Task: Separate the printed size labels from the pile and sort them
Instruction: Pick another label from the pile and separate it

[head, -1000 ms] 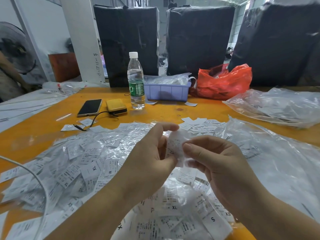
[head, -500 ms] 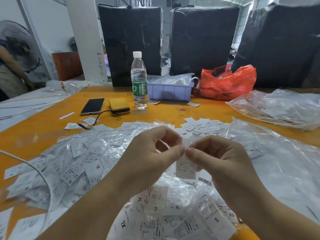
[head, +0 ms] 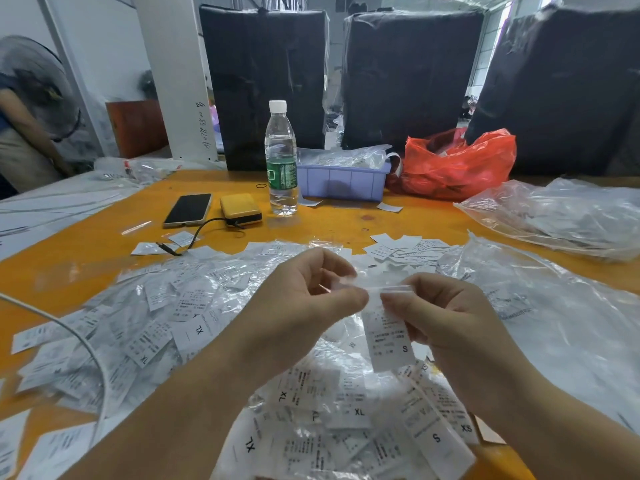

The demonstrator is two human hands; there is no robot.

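The orange table runs wide across the room, and nearly all of its near half lies under the pile of white size labels, many in crinkled clear plastic, spreading from the left edge round to just below the person's wrists. Beyond it, near the far side of the heap, sits a smaller loose stack of labels with no wrapping, which looks like the sorted lot.

Above the middle of the pile both hands are raised and close together, thumbs nearly meeting. The left hand has its fingers curled and pinches one end of a thin clear strip; what exactly that strip is I cannot tell, as it is blurred. The right hand pinches the other end, and from beneath its thumb hangs the S label.

That label is what matters. Its long axis runs almost straight down, tilted slightly, the printed S at the bottom end, the top caught at the right fingertips. It lies just right of the gap between the hands, so the right hand is nearer and seems to carry it; the left only touches the strip at the top. I judge the next move to be a pull apart, sideways.
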